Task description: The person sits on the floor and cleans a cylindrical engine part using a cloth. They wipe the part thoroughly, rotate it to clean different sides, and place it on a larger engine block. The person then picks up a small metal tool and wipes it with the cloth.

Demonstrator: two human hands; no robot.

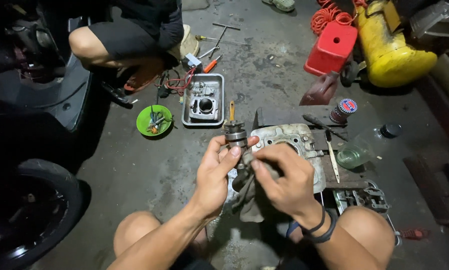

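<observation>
Head view, looking down between bare knees: the left hand is closed around a grey piston, holding it upright so the right hand, pinching a dirty rag, can rub beneath its crown. Just behind lies a cylinder head on the concrete floor; farther off, a metal tray keeps loose parts together beside a green bowl

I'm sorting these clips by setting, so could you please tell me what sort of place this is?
Most likely a small motorcycle repair workshop: work is done on a stained concrete floor, a metal tray holds engine parts, a tyre shows at left, and a yellow air tank stands behind.
</observation>
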